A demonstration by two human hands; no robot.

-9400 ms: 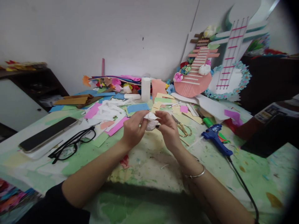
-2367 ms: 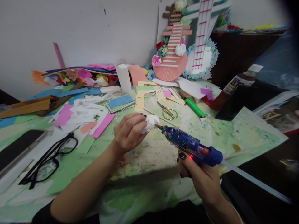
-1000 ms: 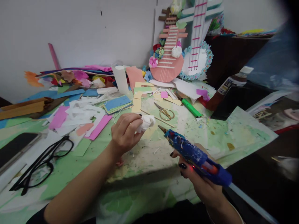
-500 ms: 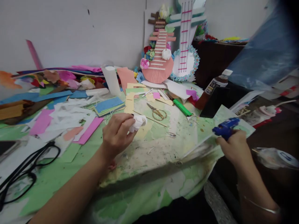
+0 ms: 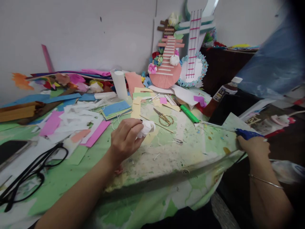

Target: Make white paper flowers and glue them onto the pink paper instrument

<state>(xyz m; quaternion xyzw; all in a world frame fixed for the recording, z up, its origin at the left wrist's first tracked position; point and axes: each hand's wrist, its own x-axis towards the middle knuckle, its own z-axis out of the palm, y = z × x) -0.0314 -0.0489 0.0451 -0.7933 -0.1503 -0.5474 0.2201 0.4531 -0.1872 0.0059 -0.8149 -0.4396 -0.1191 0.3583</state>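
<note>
My left hand [image 5: 126,138] is closed around a crumpled white paper flower [image 5: 148,127], holding it by its base over the near middle of the table. Its petals stick out to the right of my fingertips. At the table's right edge, my right hand [image 5: 254,148] grips a blue glue gun [image 5: 247,134]. A thin pale strip [image 5: 218,126] runs left from the gun across the table; I cannot tell whether it is joined to it. Scissors with gold handles [image 5: 166,119] lie beyond the flower, beside a thin wooden stick [image 5: 157,124].
Paper scraps [image 5: 78,116], blue paper pieces [image 5: 116,108] and black glasses [image 5: 35,171] cover the left side. A green cutter [image 5: 189,113] lies behind the scissors. Paper instruments [image 5: 166,74] lean on the wall. A brown bottle [image 5: 222,95] stands at right.
My right hand has turned the glue gun and moved it outward to the right. The left hand still holds the white flower. The whole view has shifted slightly.
</note>
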